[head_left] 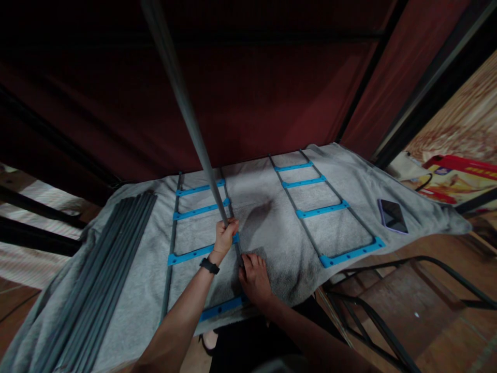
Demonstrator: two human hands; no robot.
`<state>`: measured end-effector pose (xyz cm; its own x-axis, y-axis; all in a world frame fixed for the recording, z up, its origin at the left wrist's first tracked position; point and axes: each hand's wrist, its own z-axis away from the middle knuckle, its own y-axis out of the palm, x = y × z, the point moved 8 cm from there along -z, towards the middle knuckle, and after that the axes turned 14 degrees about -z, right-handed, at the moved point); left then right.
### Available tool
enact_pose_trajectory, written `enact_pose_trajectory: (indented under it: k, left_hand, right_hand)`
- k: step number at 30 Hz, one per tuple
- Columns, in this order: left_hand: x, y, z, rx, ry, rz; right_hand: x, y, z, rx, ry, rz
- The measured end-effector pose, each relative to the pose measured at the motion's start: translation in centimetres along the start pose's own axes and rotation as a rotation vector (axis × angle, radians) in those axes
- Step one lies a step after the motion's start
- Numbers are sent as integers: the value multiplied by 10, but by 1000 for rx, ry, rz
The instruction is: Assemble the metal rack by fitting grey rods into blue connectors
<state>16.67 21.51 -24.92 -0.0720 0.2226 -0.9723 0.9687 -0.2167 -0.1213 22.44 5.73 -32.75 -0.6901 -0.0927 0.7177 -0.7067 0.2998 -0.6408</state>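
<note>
Two bare hands work over a grey cloth [267,233] draped across the surface. The left hand [225,238], with a dark watch [209,266] at its wrist, has its grip closed around a long grey pole [190,116]; the pole slants up and away toward the top left, while its lower end is hidden behind the fingers. The right hand [255,277] lies low, just beside the left, its curled fingers at the near part of the inner rod [232,210] of the left frame; whether that grip pinches the rod, I cannot tell.

The left frame lies flat on the cloth under the hands, with four blue crosspieces [202,209] between its two rods. To its right, apart from it, lies a similar right frame [322,211], also with four blue crosspieces. A bundle of grey tubes [104,274] rests side by side along the left of the cloth. A phone [393,216] lies near the right edge. Beyond the cloth hangs a dark red sheet [279,98]; a metal-framed chair [411,300] stands at the lower right.
</note>
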Motion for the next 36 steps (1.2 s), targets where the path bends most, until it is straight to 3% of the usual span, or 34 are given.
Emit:
enact_pose_trajectory:
  k: [7,14,25,29,31,33,36]
  left_hand:
    - [8,1,0,8,-63,28]
    - [6,0,-10,-51,-42,26]
    - [-15,-13,3,-166,0,-119]
    - [-27,-19,10,-89,65,-194]
    - [-32,-32,16,-33,131,-275]
    - [-31,-63,25,-69,186,-404]
    - [-18,-149,49,-327,152,-725]
  right_hand:
    - [-3,2,0,27,7,-21]
    - [-3,3,1,20,-16,-10]
    - [-3,4,2,-18,-88,7]
    - [-2,3,3,-28,-95,9]
    - [-3,3,3,-44,-97,11]
    - [-3,4,4,-49,-100,15]
    - [-5,6,5,-46,-103,14]
